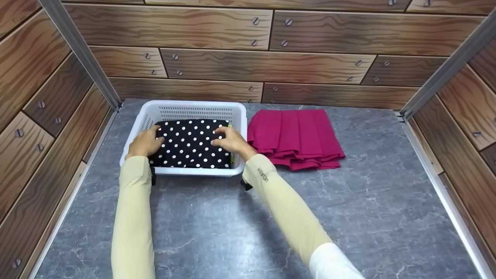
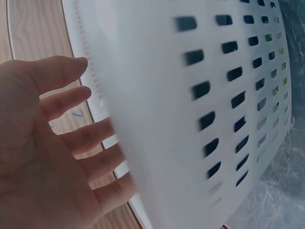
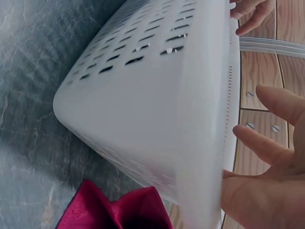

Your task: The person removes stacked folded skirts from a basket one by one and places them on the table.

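Observation:
Black fabric with white polka dots (image 1: 190,145) lies folded in a white plastic basket (image 1: 201,171). My left hand (image 1: 145,142) is over the basket's left side, with its fingertips at the cloth's left edge. In the left wrist view that hand (image 2: 57,138) has its fingers apart and loosely bent, some tips hidden behind the basket wall. My right hand (image 1: 231,141) reaches over the right rim to the cloth's right part. Spread fingers show on the right hand (image 3: 271,167) in the right wrist view. Neither hand visibly grips the cloth.
A folded, pleated magenta cloth (image 1: 296,137) lies against the basket's right side on the grey marbled surface (image 1: 372,209). Something yellow-green (image 1: 232,158) peeks out beside the dotted fabric. Wood-patterned walls (image 1: 271,66) with metal corner posts (image 1: 83,54) enclose the back and sides.

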The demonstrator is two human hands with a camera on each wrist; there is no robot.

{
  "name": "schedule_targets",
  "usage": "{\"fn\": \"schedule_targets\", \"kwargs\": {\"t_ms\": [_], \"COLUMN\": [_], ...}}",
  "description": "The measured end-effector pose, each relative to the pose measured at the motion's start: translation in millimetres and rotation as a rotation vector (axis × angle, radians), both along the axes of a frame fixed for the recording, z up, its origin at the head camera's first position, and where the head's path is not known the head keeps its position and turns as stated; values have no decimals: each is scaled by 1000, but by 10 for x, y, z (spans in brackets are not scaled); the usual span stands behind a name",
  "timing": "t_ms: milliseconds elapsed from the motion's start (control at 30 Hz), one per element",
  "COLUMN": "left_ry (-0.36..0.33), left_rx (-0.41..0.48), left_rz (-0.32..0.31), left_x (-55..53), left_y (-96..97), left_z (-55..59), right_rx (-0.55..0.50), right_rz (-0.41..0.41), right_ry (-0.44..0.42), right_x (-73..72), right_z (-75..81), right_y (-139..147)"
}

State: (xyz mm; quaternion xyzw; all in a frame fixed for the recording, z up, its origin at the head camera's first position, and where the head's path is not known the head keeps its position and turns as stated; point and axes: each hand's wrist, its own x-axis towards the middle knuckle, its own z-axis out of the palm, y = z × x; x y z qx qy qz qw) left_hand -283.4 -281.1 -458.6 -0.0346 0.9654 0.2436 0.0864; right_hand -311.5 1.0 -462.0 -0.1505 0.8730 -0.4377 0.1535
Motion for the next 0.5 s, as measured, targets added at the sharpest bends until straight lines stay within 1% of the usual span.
{"fn": "schedule_targets", "kwargs": {"t_ms": [100,300,500], "left_ry": [-28,-40,-72], "left_rx": [11,48,79], "left_rz": [-17,-47,-36], "left_x": [-26,-40,-55], "left_y": [-33,-85,-84], "left_z": [2,-69,-110], "right_rx": [7,12,-30], "right_rz": [-12,-27,-98], "right_ry": [-10,-69,-150], "right_x": [2,51,82], "right_z": [-28,-72,-127], "right_y": [-42,-126,-172]}}
